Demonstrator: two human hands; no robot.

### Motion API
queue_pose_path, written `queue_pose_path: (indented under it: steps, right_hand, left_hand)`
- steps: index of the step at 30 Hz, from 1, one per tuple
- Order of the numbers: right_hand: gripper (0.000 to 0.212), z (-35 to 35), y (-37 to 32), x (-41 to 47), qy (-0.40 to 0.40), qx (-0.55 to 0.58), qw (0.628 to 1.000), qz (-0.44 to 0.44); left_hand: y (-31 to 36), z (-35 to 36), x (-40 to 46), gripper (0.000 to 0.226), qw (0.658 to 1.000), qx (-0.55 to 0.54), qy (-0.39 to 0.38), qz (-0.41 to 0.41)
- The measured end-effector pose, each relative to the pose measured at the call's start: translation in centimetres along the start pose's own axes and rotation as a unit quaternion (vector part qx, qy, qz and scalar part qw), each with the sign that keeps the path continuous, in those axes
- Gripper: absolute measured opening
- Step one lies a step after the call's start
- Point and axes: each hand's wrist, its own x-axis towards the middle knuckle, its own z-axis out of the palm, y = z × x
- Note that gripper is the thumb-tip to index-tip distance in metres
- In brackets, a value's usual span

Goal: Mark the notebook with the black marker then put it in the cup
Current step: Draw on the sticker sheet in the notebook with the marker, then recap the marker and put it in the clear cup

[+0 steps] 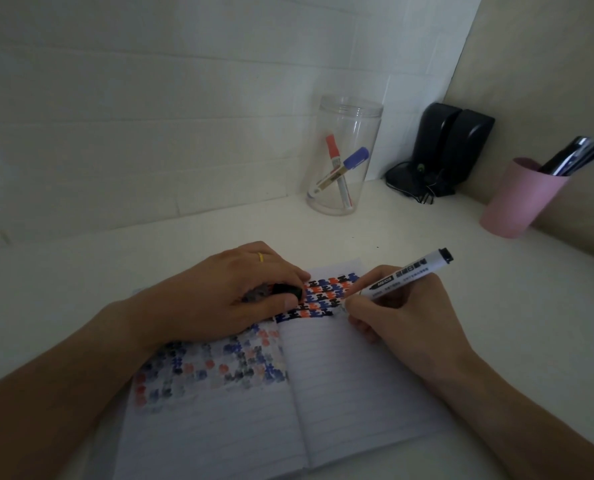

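The black marker point(404, 274) carries a dark label with lettering too blurred to read. The right hand point(403, 311) pinches it in its grip, tip at the open notebook point(288, 375) on the counter point(80, 271). The left hand point(226, 299) presses the page, its grip closed around a black cap point(286, 290).

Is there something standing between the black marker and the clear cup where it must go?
Nothing visible does. The black marker is in the right hand over the notebook; bare desk lies between it and the clear cup, whose mouth is open.
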Motion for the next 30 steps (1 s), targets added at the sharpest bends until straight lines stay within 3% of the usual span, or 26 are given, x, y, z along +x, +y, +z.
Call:
queue_pose_path:
  steps: [5,8,15,18,20,23,30]
  right_hand:
    - [0.012,0.0,0.2,0.1,0.007,-0.001,1.0,0.007]
    - [0.003,0.0,0.2,0.1,-0.001,0.011,1.0,0.001]
    - [0.007,-1.2,-0.9,0.9,0.025,0.226,0.973,-0.042]
    - [0.015,-0.9,-1.8,0.4,-0.031,0.324,0.945,-0.041]
    - [0.018,-0.3,-1.8,0.1,-0.057,0.331,0.942,-0.021]
    - [0.008,0.3,-1.2,0.0,-0.034,0.312,0.949,0.017]
    - [0.017,-0.1,-1.0,0.2,-0.011,0.382,0.921,0.073]
  left_hand:
    - [-0.1,0.0,0.0,0.027,1.0,0.003,0.0,0.002]
    - [0.0,0.0,0.0,0.027,1.0,0.005,0.002,0.002]
    - [0.3,-0.1,0.0,0.028,1.0,0.017,-0.002,0.003]
    - [0.6,-0.2,0.0,0.03,0.999,0.035,0.001,0.004]
    - [0.9,-0.1,-0.1,0.029,0.999,0.047,0.009,0.002]
    - [1.3,0.1,-0.3,0.026,0.998,0.049,0.049,-0.005]
    - [2.0,0.2,-0.5,0.029,0.983,0.034,0.168,-0.066]
